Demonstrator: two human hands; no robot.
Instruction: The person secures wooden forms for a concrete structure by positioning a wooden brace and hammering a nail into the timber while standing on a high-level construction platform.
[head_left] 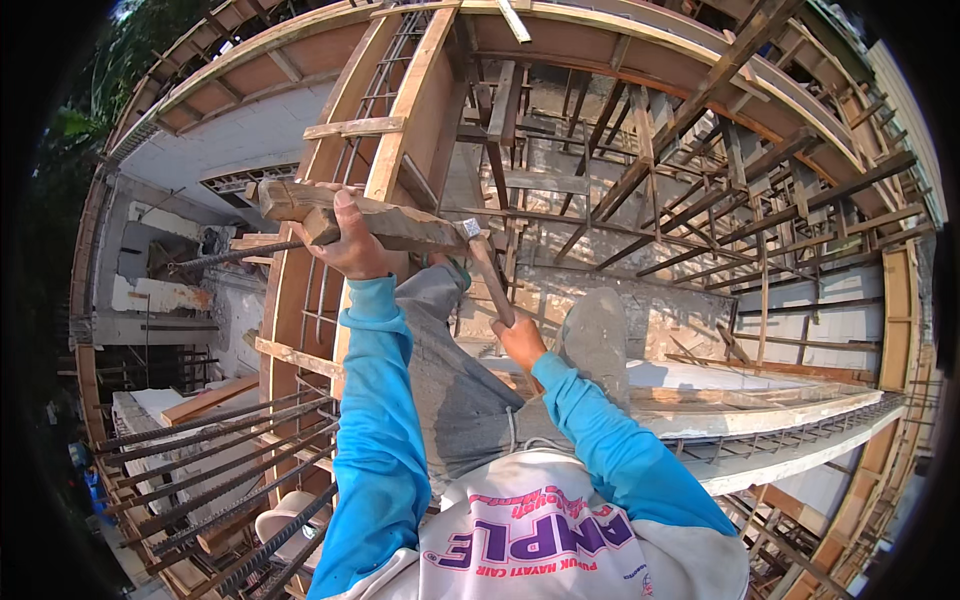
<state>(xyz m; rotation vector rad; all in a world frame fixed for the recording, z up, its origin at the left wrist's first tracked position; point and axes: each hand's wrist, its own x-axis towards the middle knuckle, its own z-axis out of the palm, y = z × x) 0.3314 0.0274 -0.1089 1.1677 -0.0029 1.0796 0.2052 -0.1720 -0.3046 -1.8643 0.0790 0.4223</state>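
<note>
My left hand [352, 245] grips a rough length of timber [415, 228], thumb up along its near side and fingers hidden behind it. The timber lies crosswise above my knee, with a shorter wood piece against its left end. My right hand [522, 343] is wrapped round the wooden handle of a hammer [490, 278]. The hammer's pale metal head is at the timber's right end; whether they touch I cannot tell. Below the timber are my grey-trousered legs [450, 350], bent and apart.
A wooden formwork trough [430, 90] with a steel reinforcement cage [392, 70] runs beneath my left hand. Several ribbed steel bars [230, 455] jut in at lower left. Timber props [640, 150] fill a deep drop at right. Another formwork beam [760, 420] extends rightward.
</note>
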